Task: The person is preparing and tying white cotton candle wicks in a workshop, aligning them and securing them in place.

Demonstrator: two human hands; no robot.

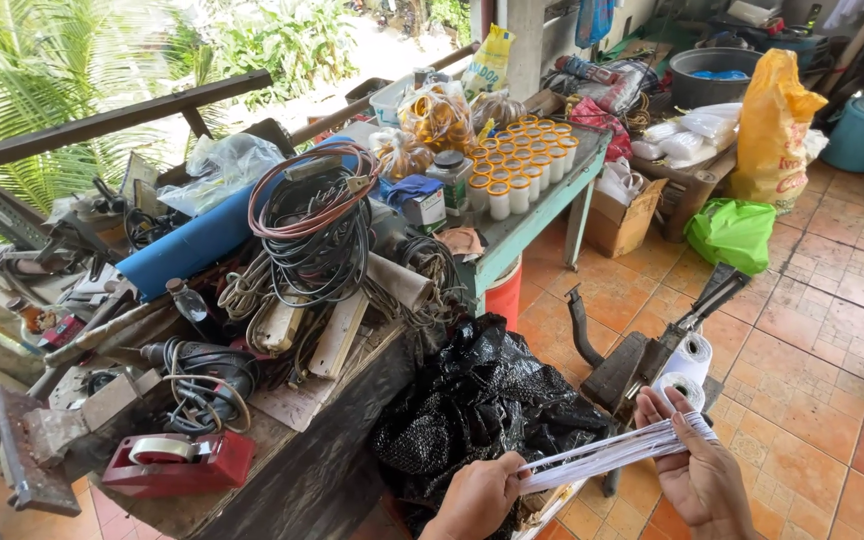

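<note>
My left hand (477,497) pinches one end of a bundle of white plastic straps (607,452) stretched taut between both hands. My right hand (697,470) has the other end looped around its fingers, palm turned up. Just beyond the right hand stand two rolls of white string (689,362) on a dark metal tool (642,362) that sits on the floor. A crumpled black plastic bag (487,405) lies beside my left hand, against the workbench.
A cluttered wooden workbench (322,455) on the left carries coiled cables (312,225), a blue pipe (197,240) and a red tape dispenser (177,462). A green table (527,225) holds several orange-lidded jars (522,165). A yellow sack (772,125), green bag (734,232) and cardboard box (620,222) stand on the tiled floor.
</note>
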